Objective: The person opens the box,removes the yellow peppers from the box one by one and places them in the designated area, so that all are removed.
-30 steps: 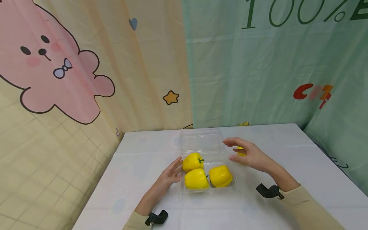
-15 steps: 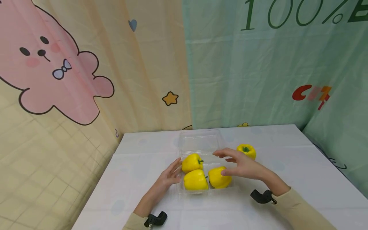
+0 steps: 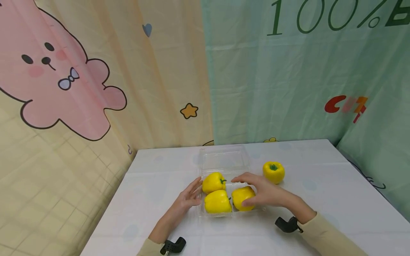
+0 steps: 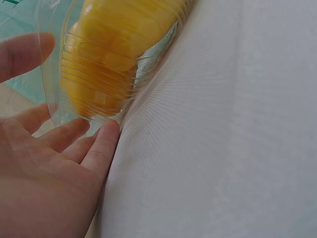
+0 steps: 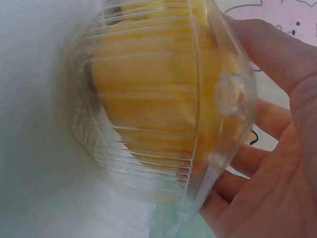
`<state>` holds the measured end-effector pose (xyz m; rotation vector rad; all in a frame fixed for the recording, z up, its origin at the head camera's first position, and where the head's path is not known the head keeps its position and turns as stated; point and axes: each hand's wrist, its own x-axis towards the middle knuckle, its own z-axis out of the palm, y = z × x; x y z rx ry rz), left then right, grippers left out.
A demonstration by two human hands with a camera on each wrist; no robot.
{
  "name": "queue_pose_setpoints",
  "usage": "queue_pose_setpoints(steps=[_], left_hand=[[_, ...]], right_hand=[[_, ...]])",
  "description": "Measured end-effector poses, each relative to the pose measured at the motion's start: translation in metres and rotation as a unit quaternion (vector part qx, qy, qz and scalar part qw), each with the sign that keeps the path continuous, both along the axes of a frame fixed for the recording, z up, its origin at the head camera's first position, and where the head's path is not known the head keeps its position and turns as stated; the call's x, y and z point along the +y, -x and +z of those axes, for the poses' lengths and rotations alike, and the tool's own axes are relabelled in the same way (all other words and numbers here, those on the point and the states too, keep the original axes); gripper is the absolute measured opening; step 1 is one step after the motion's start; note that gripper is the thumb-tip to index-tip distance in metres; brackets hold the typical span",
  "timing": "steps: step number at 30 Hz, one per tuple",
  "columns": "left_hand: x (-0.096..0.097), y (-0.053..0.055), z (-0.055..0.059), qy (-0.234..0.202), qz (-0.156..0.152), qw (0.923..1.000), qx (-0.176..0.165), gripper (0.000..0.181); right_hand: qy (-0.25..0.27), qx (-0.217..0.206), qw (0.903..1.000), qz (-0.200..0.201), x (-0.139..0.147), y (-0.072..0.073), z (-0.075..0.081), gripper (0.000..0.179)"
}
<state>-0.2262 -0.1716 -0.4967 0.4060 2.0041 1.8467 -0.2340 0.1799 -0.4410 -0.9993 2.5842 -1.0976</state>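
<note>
A clear plastic clamshell box [image 3: 224, 214] lies with its lid [image 3: 224, 158] folded back. Inside are three yellow bell peppers: a back left pepper [image 3: 213, 183], a front left pepper [image 3: 217, 202] and a right pepper [image 3: 242, 197]. My left hand [image 3: 189, 196] rests along the box's left side, fingers extended; in the left wrist view its fingertips [image 4: 110, 130] touch the ribbed wall. My right hand [image 3: 266, 190] arches over the right pepper, thumb overlapping that pepper's right side, fingers spread toward the back. In the right wrist view the box wall hides part of the fingers.
Another yellow bell pepper [image 3: 273, 172] stands on the white-covered table [image 3: 153, 195], right of the box and behind my right hand. Printed curtains [image 3: 160, 71] hang at the table's back. Each wrist wears a black camera mount [image 3: 173, 246].
My right hand has moved left and toward me, from the pepper outside the box to above the right pepper inside, uncovering the outer one. The left hand has stayed beside the box.
</note>
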Motion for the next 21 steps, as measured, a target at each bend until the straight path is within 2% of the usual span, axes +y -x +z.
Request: queue_pose_setpoints(steps=[16, 21], left_hand=[[0.001, 0.001, -0.002, 0.001, -0.003, 1.0, 0.003, 0.08], [0.0, 0.001, -0.002, 0.002, 0.0, 1.0, 0.004, 0.079]], right_hand=[[-0.098, 0.042, 0.9941, -0.02, -0.01, -0.003, -0.006, 0.068], [-0.106, 0.055, 0.9926, -0.023, -0.012, -0.003, -0.009, 0.065]])
